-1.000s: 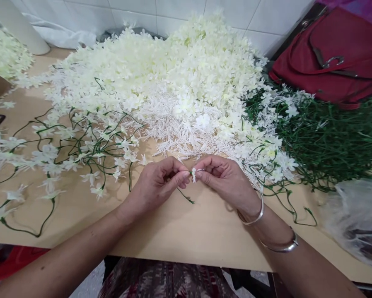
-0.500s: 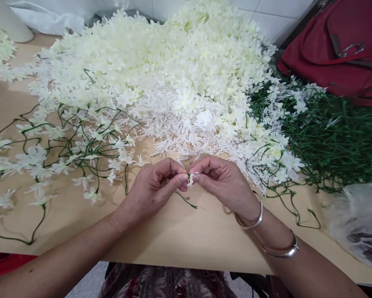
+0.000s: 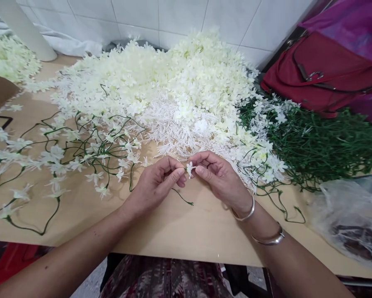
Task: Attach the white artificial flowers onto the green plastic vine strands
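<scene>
My left hand [image 3: 156, 184] pinches a thin green stem [image 3: 182, 198] whose free end hangs down over the wooden table [image 3: 179, 231]. My right hand [image 3: 218, 176] pinches a small white artificial flower [image 3: 189, 169] at the stem's top, fingertips nearly touching the left hand's. Both hands hover just in front of a big heap of cream flowers [image 3: 161, 82] and a patch of white plastic stamens [image 3: 173, 124]. Two metal bangles ring my right wrist.
Finished stems with white flowers [image 3: 64, 153] lie spread at left. A pile of bare green stems [image 3: 322, 145] lies at right, a red bag [image 3: 322, 74] behind it, a clear plastic bag [image 3: 350, 219] at front right. White tiled wall behind.
The hands stayed together on the same stem and flower; the flower now stands more open between the fingertips. The camera tilted slightly, shifting the scene.
</scene>
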`<state>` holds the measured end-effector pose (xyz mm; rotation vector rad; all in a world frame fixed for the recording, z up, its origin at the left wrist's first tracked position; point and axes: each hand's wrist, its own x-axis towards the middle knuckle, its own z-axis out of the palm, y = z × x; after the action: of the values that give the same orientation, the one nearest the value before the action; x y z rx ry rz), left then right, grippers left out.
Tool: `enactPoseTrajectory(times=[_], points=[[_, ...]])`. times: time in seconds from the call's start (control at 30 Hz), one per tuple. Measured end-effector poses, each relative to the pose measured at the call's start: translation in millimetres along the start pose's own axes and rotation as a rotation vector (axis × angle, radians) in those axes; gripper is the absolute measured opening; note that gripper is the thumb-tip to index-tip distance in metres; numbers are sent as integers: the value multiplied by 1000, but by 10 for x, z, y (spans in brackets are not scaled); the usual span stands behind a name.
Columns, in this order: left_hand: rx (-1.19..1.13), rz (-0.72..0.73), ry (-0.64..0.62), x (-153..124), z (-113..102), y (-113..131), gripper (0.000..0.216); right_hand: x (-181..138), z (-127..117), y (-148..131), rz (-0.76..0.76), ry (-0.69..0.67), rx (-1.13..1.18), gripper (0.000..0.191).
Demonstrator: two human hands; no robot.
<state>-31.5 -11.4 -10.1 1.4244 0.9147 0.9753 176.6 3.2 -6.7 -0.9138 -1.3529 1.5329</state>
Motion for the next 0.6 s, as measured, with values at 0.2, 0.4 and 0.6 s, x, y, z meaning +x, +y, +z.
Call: enactPoseTrajectory(times=[0.2, 0.4, 0.6], points=[[106, 32, -44, -6, -9, -32, 20, 9, 46, -4, 22, 17, -48, 20], [146, 35, -44, 16, 2, -33, 20, 30, 28, 22, 23, 12, -9, 22], [98, 19, -31, 51, -1, -9, 19, 60, 47, 63, -3, 40, 10, 25]])
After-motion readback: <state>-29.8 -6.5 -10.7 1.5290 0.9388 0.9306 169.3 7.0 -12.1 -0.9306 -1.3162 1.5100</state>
